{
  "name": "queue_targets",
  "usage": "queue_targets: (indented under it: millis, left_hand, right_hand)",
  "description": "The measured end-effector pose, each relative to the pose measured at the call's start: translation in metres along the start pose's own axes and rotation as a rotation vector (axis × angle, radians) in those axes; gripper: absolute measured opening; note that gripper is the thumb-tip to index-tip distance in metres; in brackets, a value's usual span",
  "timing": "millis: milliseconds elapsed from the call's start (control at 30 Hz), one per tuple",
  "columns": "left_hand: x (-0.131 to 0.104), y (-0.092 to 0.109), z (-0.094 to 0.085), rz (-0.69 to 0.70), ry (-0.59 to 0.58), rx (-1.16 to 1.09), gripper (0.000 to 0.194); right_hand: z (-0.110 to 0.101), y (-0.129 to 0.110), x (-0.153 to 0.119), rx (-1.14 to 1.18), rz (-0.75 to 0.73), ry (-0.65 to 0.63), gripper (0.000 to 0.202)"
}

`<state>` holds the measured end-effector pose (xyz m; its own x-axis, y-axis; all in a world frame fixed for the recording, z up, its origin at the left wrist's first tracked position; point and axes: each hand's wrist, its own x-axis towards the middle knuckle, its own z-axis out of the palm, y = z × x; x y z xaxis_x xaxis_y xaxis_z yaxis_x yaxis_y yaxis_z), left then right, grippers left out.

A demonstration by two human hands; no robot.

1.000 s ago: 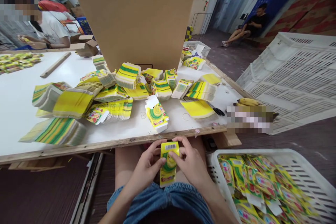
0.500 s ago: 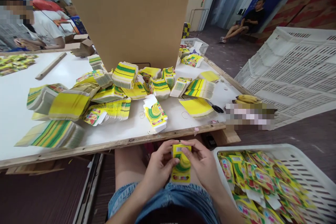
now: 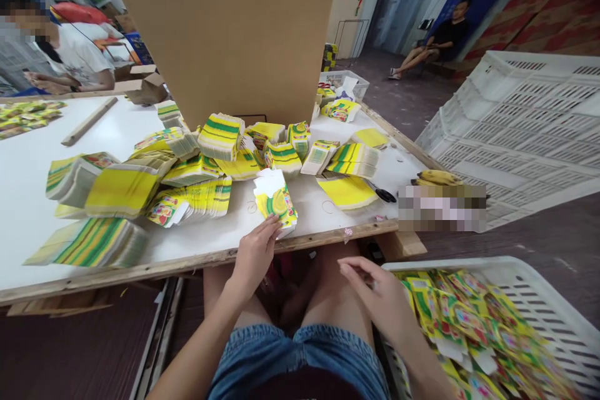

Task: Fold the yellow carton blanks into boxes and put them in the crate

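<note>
My left hand [image 3: 257, 251] reaches to the table's front edge, its fingertips together on the lower end of a small pile of yellow and green printed cards [image 3: 277, 200] with white flaps. Over my right thigh, my right hand [image 3: 368, 281] hangs in the air with thumb and fingers apart and nothing between them. Beside it on the right, a white plastic basket [image 3: 529, 272] holds many yellow-green packets [image 3: 462, 319]. Behind the pile, several stacks of yellow, green and white cards [image 3: 222, 136] lie across the white table [image 3: 234, 225].
A tall brown cardboard sheet [image 3: 225, 31] stands behind the stacks. Black scissors [image 3: 385, 194] and bananas [image 3: 438, 177] are near the right edge. White crates [image 3: 529, 131] rise at the right. One person [image 3: 84, 56] works at the left; another [image 3: 447, 34] sits at the back.
The yellow packet held between both hands is gone from them. My left hand has moved up and left to the card pile; my right hand has moved right, toward the basket, and opened.
</note>
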<state>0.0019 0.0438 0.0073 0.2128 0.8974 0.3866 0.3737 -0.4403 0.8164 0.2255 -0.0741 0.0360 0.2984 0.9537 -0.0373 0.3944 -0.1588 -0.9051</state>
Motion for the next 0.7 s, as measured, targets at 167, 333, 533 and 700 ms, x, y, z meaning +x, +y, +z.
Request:
queue_targets:
  millis: [167, 333, 533, 700]
  left_hand:
    - [-0.036, 0.014, -0.006, 0.168, 0.038, -0.053, 0.032]
    - [-0.074, 0.032, 0.005, 0.364, -0.202, -0.219, 0.044]
    - [-0.065, 0.048, 0.012, -0.207, 0.019, -0.790, 0.045]
    - [-0.055, 0.054, 0.007, -0.487, -0.302, -1.163, 0.051]
  right_hand:
    - [0.051, -0.017, 0.010, 0.479, 0.118, -0.016, 0.046]
    - [0.054, -0.008, 0.004, 0.709, 0.191, 0.015, 0.036]
    - [0.055, -0.003, -0.013, 0.744, 0.181, -0.045, 0.036]
    - [0.066, -0.015, -0.014, 0.796, 0.174, -0.130, 0.031]
